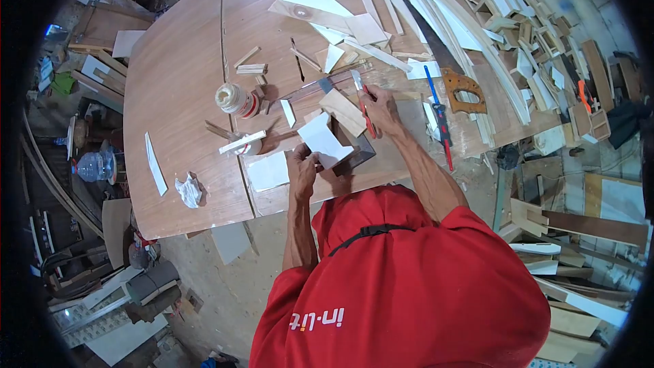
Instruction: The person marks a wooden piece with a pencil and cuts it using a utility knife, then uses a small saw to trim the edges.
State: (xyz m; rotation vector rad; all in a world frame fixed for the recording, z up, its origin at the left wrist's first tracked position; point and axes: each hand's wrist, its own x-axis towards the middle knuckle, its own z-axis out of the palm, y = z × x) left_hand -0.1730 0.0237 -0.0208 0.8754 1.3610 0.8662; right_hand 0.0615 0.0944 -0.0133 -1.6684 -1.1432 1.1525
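Note:
My left hand (304, 167) pinches the lower left edge of a white board piece (323, 139) that has a notch at its right side. My right hand (381, 109) is closed around a red-handled tool (368, 113) with a pale tip pointing away from me. Between the hands, a light wooden block (344, 112) lies beside the white piece. A dark metal piece (361, 152) shows partly behind the white piece. An open jar (235, 100) stands left of the hands, and a second container (246, 143) has a white strip across its top.
A handsaw (465, 91) and a blue-and-red tool (441, 123) lie to the right on the wooden table (177, 75). Offcuts and long strips cover the far right side. Crumpled white material (189, 190) lies at the left. A white sheet (268, 171) is near the front edge.

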